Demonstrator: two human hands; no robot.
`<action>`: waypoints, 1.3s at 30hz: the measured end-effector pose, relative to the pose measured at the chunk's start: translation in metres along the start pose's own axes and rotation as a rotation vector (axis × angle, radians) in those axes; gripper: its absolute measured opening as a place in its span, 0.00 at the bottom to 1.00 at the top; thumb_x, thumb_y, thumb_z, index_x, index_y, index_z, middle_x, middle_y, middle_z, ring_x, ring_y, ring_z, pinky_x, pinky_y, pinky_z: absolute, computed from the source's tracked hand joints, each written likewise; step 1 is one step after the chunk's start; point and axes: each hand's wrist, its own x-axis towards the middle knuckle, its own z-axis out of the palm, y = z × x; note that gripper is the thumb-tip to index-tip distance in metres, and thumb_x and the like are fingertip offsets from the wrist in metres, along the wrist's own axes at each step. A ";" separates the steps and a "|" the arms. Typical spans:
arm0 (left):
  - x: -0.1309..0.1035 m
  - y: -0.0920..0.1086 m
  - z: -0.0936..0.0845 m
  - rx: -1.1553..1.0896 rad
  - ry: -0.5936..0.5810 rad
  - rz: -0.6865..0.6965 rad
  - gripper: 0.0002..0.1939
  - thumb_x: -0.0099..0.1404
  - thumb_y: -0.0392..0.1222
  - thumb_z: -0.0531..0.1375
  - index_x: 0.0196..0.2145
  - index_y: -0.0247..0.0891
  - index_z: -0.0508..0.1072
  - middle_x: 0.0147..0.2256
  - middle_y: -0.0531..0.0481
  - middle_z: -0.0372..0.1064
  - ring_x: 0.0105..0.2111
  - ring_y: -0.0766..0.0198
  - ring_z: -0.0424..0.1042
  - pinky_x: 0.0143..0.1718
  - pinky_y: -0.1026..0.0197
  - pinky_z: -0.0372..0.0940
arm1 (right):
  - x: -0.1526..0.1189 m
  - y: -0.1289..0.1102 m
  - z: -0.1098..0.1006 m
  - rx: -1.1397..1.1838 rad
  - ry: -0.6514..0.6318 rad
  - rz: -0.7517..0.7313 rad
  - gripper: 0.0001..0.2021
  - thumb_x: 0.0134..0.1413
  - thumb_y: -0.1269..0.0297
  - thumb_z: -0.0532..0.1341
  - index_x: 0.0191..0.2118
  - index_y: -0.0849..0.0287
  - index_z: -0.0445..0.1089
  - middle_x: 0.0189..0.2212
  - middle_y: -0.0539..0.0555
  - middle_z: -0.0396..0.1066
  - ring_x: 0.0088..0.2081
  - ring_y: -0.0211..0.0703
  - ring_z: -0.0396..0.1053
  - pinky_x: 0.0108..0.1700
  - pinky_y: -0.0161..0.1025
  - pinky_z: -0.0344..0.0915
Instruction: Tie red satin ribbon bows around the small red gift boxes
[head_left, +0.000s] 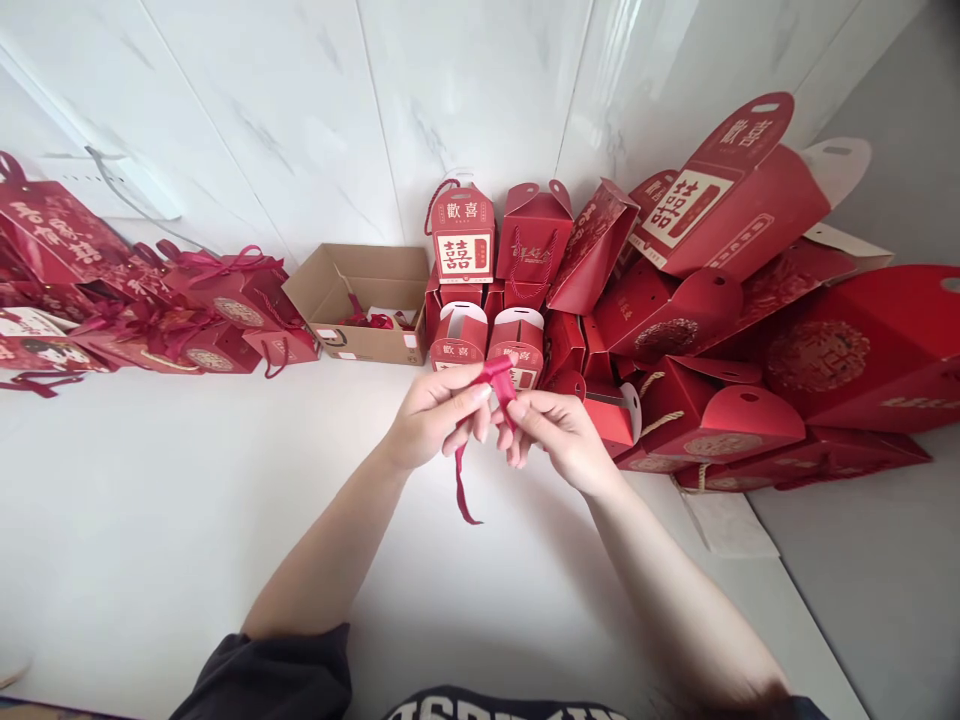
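Observation:
Above the white table, a dark red ribbon (498, 372) is stretched and folded between my two hands. My left hand (433, 415) pinches it between thumb and fingers, and a loose tail dangles below that hand. The thumb and fingers of my right hand (564, 432) grip the other part, close beside the left. Just behind my hands stand small red gift boxes with white handle flaps, one of them a printed gift box (460, 328). My fingers partly cover the front of these boxes.
An open cardboard box (367, 345) with red ribbon pieces inside stands at the wall. Red gift boxes (697, 410) are piled at the right, and more ribboned boxes (238, 300) sit at the left. A white power strip with a cable (112, 185) is against the wall.

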 end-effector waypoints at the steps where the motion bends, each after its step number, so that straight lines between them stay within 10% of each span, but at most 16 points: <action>1: 0.001 -0.001 -0.003 0.087 0.030 0.013 0.19 0.71 0.47 0.53 0.51 0.32 0.73 0.21 0.54 0.67 0.12 0.75 0.54 0.13 0.68 0.49 | -0.002 -0.002 0.002 -0.057 -0.028 0.013 0.16 0.61 0.52 0.60 0.33 0.61 0.75 0.22 0.50 0.73 0.21 0.34 0.68 0.25 0.32 0.67; 8: 0.002 -0.012 -0.002 0.926 -0.033 0.164 0.13 0.65 0.32 0.53 0.37 0.40 0.77 0.26 0.52 0.70 0.25 0.65 0.66 0.28 0.64 0.55 | -0.011 -0.015 -0.002 -0.115 -0.022 -0.015 0.17 0.62 0.53 0.59 0.36 0.60 0.78 0.24 0.53 0.77 0.15 0.31 0.60 0.18 0.32 0.59; 12: 0.001 -0.008 0.007 0.713 -0.369 0.039 0.16 0.64 0.29 0.50 0.21 0.36 0.69 0.22 0.53 0.70 0.20 0.69 0.64 0.25 0.65 0.56 | -0.003 -0.012 -0.020 -0.083 0.220 -0.061 0.17 0.60 0.52 0.60 0.37 0.61 0.79 0.30 0.57 0.80 0.13 0.29 0.54 0.16 0.34 0.57; 17: -0.002 0.002 0.004 0.455 -0.579 0.001 0.18 0.65 0.31 0.51 0.19 0.35 0.68 0.22 0.49 0.73 0.20 0.69 0.66 0.24 0.66 0.59 | 0.004 -0.004 -0.020 -0.109 0.140 0.005 0.19 0.59 0.50 0.61 0.37 0.62 0.79 0.30 0.58 0.80 0.15 0.32 0.61 0.17 0.33 0.58; 24: -0.004 0.006 -0.001 0.425 -0.478 -0.060 0.16 0.66 0.34 0.53 0.22 0.35 0.72 0.24 0.50 0.75 0.20 0.70 0.66 0.20 0.68 0.60 | 0.016 0.017 -0.003 -0.089 0.131 0.030 0.19 0.59 0.49 0.61 0.36 0.62 0.79 0.27 0.56 0.80 0.23 0.37 0.71 0.24 0.33 0.65; 30: 0.002 -0.003 -0.015 -0.033 -0.121 -0.217 0.14 0.66 0.47 0.60 0.33 0.32 0.76 0.16 0.55 0.66 0.09 0.77 0.52 0.12 0.70 0.48 | -0.004 -0.015 -0.035 -0.137 0.248 -0.376 0.11 0.60 0.56 0.62 0.35 0.53 0.80 0.31 0.52 0.80 0.39 0.45 0.76 0.44 0.44 0.73; 33: 0.005 -0.005 -0.030 -0.201 0.079 -0.202 0.15 0.63 0.49 0.63 0.36 0.32 0.78 0.10 0.61 0.54 0.08 0.79 0.44 0.13 0.71 0.43 | -0.026 -0.044 -0.053 -0.460 0.104 -0.384 0.06 0.59 0.62 0.64 0.36 0.52 0.80 0.32 0.52 0.79 0.36 0.46 0.76 0.37 0.43 0.73; 39: -0.003 0.006 -0.059 -0.091 0.046 -0.355 0.17 0.63 0.50 0.63 0.34 0.30 0.79 0.08 0.60 0.53 0.07 0.80 0.45 0.13 0.70 0.41 | -0.051 -0.068 -0.077 -1.270 0.407 -0.518 0.08 0.60 0.68 0.62 0.40 0.52 0.78 0.40 0.52 0.80 0.48 0.51 0.75 0.52 0.52 0.70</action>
